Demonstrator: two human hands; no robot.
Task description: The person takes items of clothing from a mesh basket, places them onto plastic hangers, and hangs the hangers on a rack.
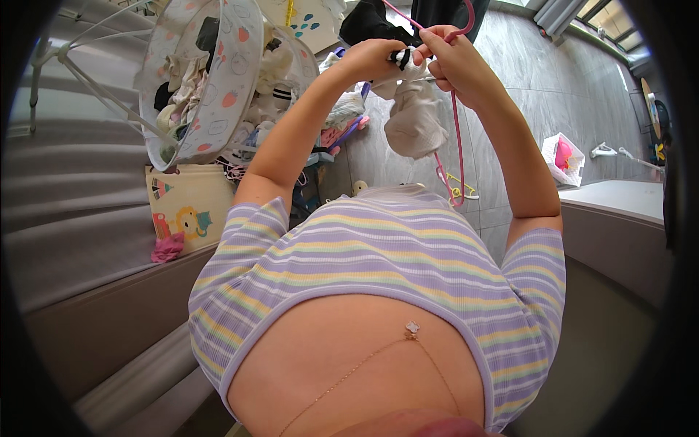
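Near the top centre, my left hand [375,62] pinches the cuff of a white sock [415,120] with black bands at its top. The sock hangs down between my hands, its toe lowest. My right hand [459,67] is closed on a pink clothes hanger [456,138]; the hook curves above the hand and the frame runs down beside the sock. My right fingertips meet the sock's cuff, but whether they grip it is hard to make out.
At the left, a white hamper [233,80] with a strawberry print holds piled small clothes. Below it stands a cream panel [191,207] with cartoon animals. A yellow hanger [466,191] lies on the grey tiled floor [524,87]. Farther right is a white basket [575,173] with something pink inside.
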